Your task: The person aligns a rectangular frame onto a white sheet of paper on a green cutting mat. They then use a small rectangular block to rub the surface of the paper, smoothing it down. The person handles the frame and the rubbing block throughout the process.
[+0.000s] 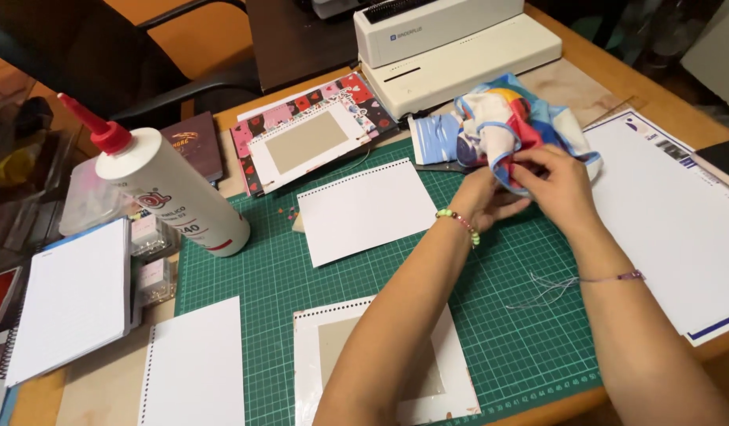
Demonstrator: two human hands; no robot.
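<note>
A crumpled colourful cloth (pixel 502 118) is held above the far edge of the green mat (pixel 301 268) on the desk (pixel 104 386), just in front of the white binding machine (pixel 451 47); the right hand (pixel 557 185) fingers are pinched shut on its red-edged hem, and the left hand (pixel 482 197) is closed under it. It is judged light, soft and limp, best gripped at the hem. Bunched so, no clear long axis or heading can be told.
</note>
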